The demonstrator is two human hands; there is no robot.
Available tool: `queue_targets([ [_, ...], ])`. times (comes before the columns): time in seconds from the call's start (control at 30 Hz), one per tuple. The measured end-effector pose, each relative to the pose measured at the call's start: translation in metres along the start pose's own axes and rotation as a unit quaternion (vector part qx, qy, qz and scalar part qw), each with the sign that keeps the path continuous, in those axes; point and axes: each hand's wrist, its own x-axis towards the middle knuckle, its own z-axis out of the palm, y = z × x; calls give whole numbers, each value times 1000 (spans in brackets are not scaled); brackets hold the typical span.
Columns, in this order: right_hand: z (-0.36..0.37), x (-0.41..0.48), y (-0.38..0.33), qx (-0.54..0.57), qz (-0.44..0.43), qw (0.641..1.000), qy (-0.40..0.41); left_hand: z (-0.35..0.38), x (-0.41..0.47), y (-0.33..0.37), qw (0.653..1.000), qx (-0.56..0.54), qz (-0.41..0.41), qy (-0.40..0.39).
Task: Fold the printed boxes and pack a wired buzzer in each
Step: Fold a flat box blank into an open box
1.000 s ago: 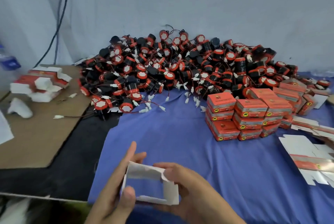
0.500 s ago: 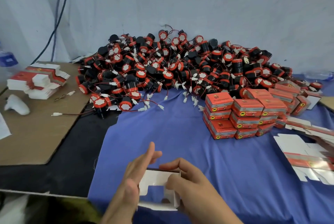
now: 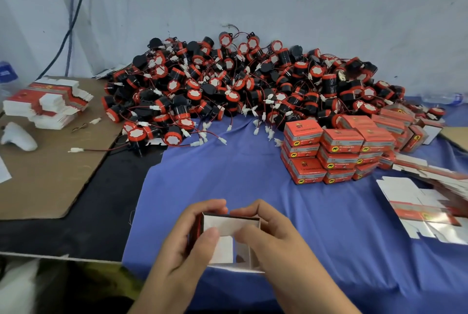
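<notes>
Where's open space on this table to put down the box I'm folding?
Widest bare patch: the blue cloth beyond the half-folded box, bordered by the buzzer pile behind and the packed boxes to the right. The near half of the brown cardboard on the left is bare too. Crowded: the whole back, and the right edge with flat blanks.

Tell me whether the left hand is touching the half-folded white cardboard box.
Touching. The head view shows the left hand curled round the left side of the half-folded white cardboard box, thumb on its inner flap.
</notes>
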Motion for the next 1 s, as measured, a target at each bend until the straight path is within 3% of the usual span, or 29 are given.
queue_targets([
  [0.27, -21, -8, 8, 187, 24, 972, -142, -6, -2, -1, 1000, -11, -9, 24],
  [0.47, -12, -5, 18, 161, -54, 984, -62, 13, -10, 5, 996, 52, 45, 66],
  [0.6, -13, -7, 19, 117, -143, 982, -35, 18, -7, 6, 994, -11, 28, 100],
  [0.77, -16, -21, 26, 45, -210, 972, -92, 17, -3, 5, 991, -70, 7, 111],
  [1.0, 6, -21, 30, 230, -198, 952, 46, 33, -15, 11, 992, 22, 81, 93],
])
